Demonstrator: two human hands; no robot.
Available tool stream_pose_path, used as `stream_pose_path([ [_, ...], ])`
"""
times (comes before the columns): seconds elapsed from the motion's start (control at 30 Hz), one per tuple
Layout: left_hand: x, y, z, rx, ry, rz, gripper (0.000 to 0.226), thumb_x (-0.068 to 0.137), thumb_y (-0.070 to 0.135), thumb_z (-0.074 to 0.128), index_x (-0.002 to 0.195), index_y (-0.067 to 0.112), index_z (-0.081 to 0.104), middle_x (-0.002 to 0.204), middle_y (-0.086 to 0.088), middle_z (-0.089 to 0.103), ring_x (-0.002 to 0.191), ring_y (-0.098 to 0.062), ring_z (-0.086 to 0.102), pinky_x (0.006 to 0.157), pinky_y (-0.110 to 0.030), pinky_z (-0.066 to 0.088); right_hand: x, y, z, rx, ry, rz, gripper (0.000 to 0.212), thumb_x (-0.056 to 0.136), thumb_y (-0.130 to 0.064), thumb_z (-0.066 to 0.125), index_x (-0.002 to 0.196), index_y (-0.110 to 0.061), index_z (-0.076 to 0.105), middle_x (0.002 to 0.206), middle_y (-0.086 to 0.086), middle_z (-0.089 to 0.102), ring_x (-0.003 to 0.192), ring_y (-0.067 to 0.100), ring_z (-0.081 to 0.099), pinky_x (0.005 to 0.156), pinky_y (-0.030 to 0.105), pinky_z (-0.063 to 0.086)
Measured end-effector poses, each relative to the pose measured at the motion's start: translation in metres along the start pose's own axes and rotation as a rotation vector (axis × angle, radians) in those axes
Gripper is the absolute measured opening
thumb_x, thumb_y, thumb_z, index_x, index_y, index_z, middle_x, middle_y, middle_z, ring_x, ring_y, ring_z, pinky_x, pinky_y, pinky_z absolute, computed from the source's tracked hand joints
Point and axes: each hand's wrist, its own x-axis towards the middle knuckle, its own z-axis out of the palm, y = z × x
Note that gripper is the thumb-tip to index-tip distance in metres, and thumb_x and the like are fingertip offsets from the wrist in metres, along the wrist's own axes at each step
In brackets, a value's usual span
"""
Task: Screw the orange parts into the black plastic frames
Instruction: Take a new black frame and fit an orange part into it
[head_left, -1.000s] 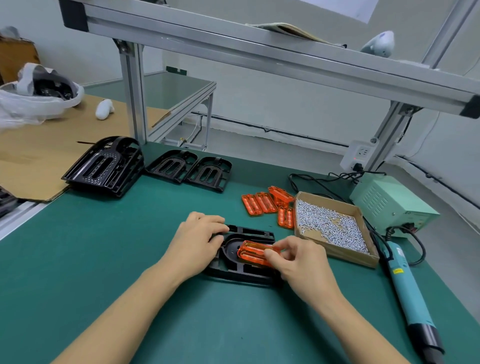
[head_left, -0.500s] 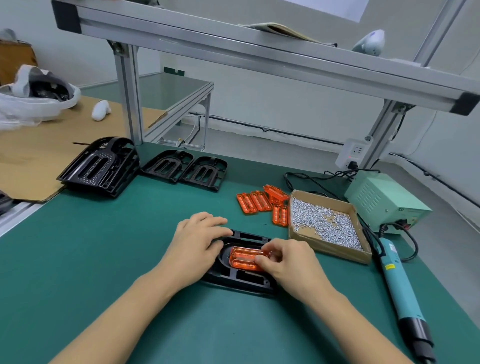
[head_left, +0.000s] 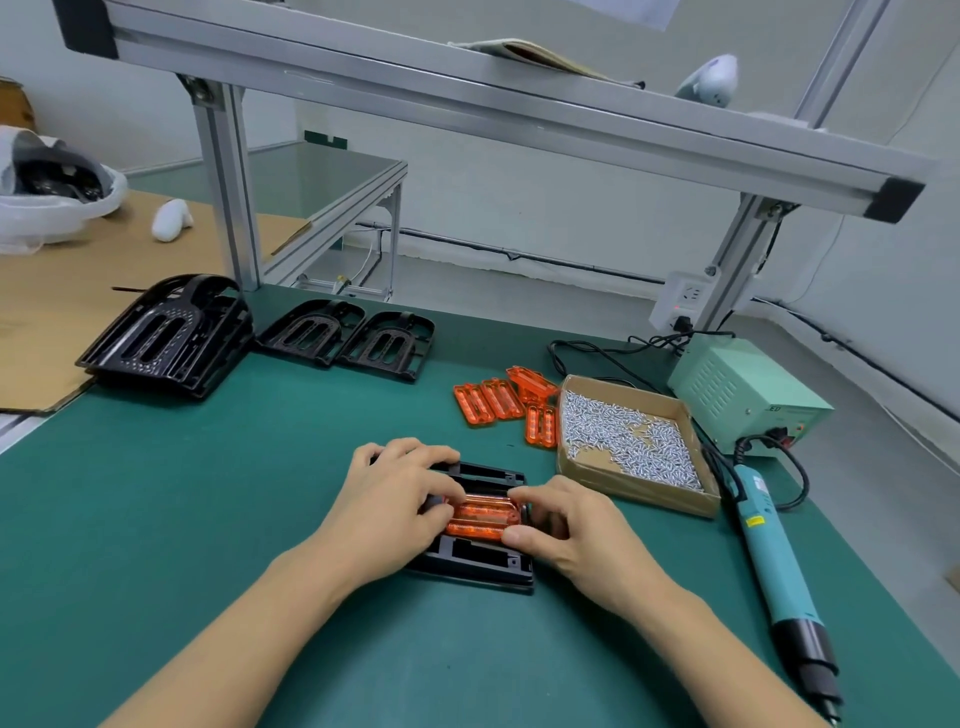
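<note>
Two hands meet low in the middle of the picture, on the green worktop. The left hand and the right hand each pinch an end of an orange part, which sits inside a black frame. More orange parts lie just above, touching a box of screws.

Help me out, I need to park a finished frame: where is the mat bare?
The green mat lies bare left of the left hand, below the stacked black frames. Another bare strip runs along the near edge. It is crowded on the right: loose orange parts, screw box, electric screwdriver and power supply.
</note>
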Motion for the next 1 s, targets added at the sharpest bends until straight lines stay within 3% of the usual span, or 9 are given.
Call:
stream_pose_path([
  [0.17,-0.001,0.000,0.002,0.013,0.026,0.007,0.031,0.094,0.034,0.048,0.122,0.046,0.056,0.141,0.028,0.037,0.133,-0.004,0.022,0.102,-0.029,0.006,0.001,0.003,-0.006,-0.056,-0.034,-0.106,0.034,0.087,-0.041,0.067,0.116,-0.024,0.066,0.081,-0.015,0.048,0.074,0.001,0.046,0.071,0.021,0.039],
  [0.23,-0.001,-0.001,0.002,0.022,0.016,0.008,0.029,0.094,0.035,0.047,0.119,0.045,0.058,0.142,0.027,0.036,0.133,-0.006,0.022,0.102,-0.029,0.006,-0.001,0.005,-0.006,-0.062,-0.001,-0.128,0.027,0.088,-0.039,0.067,0.109,-0.023,0.066,0.081,-0.014,0.049,0.074,0.004,0.047,0.072,0.025,0.041],
  [0.4,0.003,0.001,0.001,0.007,-0.021,-0.009,0.027,0.092,0.035,0.051,0.113,0.047,0.062,0.143,0.026,0.036,0.134,-0.007,0.021,0.104,-0.031,0.006,0.001,0.008,-0.009,0.034,-0.093,-0.066,0.047,0.086,-0.038,0.071,0.130,-0.034,0.056,0.086,-0.012,0.053,0.073,0.005,0.047,0.074,0.024,0.042],
  [0.6,0.002,0.002,0.002,0.008,-0.043,-0.038,0.034,0.084,0.055,0.054,0.115,0.044,0.061,0.143,0.028,0.034,0.133,-0.003,0.018,0.105,-0.030,0.004,0.009,0.006,-0.009,0.331,-0.167,0.056,0.033,0.073,-0.020,0.085,0.100,-0.027,0.066,0.069,-0.013,0.050,0.061,0.004,0.045,0.063,0.022,0.041],
  [0.83,0.003,0.003,0.002,0.009,-0.040,-0.062,0.040,0.077,0.063,0.056,0.112,0.045,0.062,0.145,0.023,0.034,0.133,-0.001,0.017,0.102,-0.028,0.002,0.011,0.006,-0.018,0.282,-0.252,0.043,0.037,0.074,-0.021,0.083,0.108,-0.024,0.069,0.076,-0.010,0.055,0.066,0.005,0.047,0.065,0.022,0.041],
  [1.0,0.002,0.005,0.002,-0.005,-0.024,-0.061,0.039,0.076,0.061,0.057,0.113,0.049,0.059,0.144,0.023,0.035,0.132,-0.001,0.018,0.100,-0.027,0.001,0.012,0.006,-0.016,0.181,-0.171,0.035,0.028,0.074,-0.031,0.084,0.098,-0.035,0.069,0.075,-0.010,0.055,0.062,0.001,0.046,0.062,0.020,0.039],
])
